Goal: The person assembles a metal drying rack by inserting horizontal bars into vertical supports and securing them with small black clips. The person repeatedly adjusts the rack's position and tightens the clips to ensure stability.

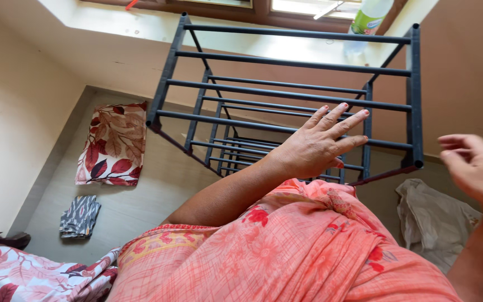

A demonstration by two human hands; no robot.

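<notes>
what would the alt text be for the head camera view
Seen from above, a person's left hand reaches out, fingers spread, over a dark metal rack of horizontal bars, while the right hand hangs open and empty beside it. On the floor lie a leaf-print pillow, a folded grey cloth and a beige bag.

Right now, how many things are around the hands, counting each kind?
Hands: 2, left hand, right hand
Metal racks: 1, dark rack
Leaf-print pillows: 1, pillow
Folded cloths: 1, grey cloth
Plastic bottles: 1, bottle
Pale bags: 1, bag
Total: 7
</notes>
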